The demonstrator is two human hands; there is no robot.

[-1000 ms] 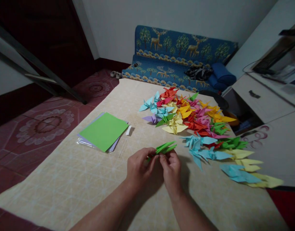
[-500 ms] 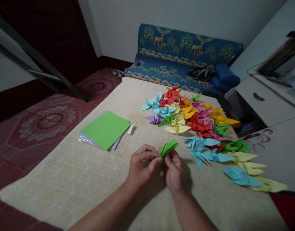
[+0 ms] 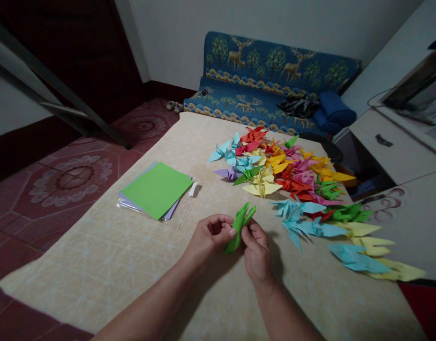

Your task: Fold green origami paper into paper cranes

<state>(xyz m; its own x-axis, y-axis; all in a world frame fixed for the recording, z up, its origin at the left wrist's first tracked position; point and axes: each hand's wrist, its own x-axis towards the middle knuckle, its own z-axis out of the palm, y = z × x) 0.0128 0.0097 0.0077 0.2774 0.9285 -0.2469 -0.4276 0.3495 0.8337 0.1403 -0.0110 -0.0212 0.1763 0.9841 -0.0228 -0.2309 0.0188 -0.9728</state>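
Note:
A folded green origami crane [image 3: 239, 225] is held upright just above the table, between both hands. My left hand [image 3: 213, 235] pinches its left side between thumb and fingers. On the other side, my right hand [image 3: 256, 248] grips it with thumb and forefinger, the other fingers curled in. Part of the paper is hidden behind the fingertips. To the right of my hands lie light blue paper cranes [image 3: 292, 218]. Left of them is a stack of square paper with a green sheet [image 3: 157, 189] on top, over purple sheets and a clear plastic sleeve [image 3: 129, 204].
Many coloured paper cranes [image 3: 271, 163] cover the table's far right. A small white slip [image 3: 192, 189] lies beside the paper stack. Beyond the pale tablecloth [image 3: 97, 265] stands a blue patterned sofa [image 3: 253, 94]. White drawers [image 3: 384, 142] stand at the right, a metal ladder [image 3: 61, 85] at the left.
The green crane has been turned from slanting away rightward to standing more upright, its lower part now showing between my hands. Both hands keep hold of it and have shifted only slightly.

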